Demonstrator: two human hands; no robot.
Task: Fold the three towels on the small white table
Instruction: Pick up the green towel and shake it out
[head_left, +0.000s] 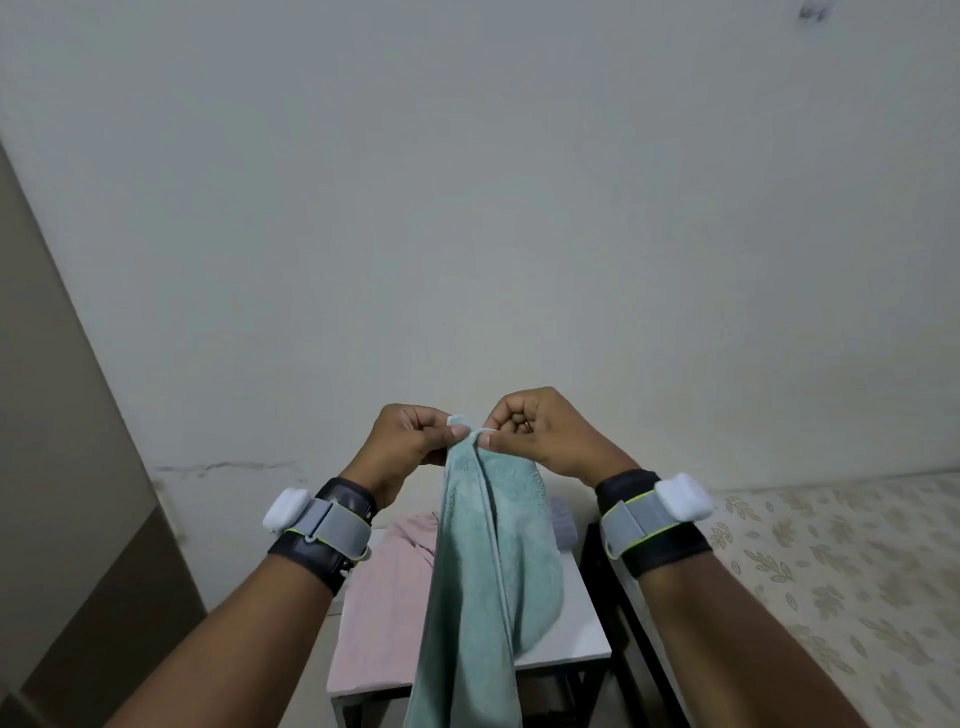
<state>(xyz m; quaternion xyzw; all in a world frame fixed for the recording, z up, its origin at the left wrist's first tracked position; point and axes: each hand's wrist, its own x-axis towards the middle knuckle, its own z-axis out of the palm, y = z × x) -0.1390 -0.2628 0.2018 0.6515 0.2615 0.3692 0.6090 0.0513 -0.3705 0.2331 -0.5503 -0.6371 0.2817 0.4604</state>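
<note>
Both hands are raised side by side, the left hand (405, 436) and right hand (540, 431) each pinching the top edge of a teal towel (483, 571). It hangs below them in long soft folds, its pile fluffy. Beneath the hands, a pink towel (384, 597) lies on the small white table (582, 639).

Pale plain wall (467, 208) fills the upper view, with a thin dark crack (223, 465) running low on its left part and a small dark smudge (813, 13) near the top right. Tan-and-brown panel (62, 467) stands at far left. Bed (831, 571) at right, cream sheet with leaf print, dark frame (618, 649) along its near edge.
</note>
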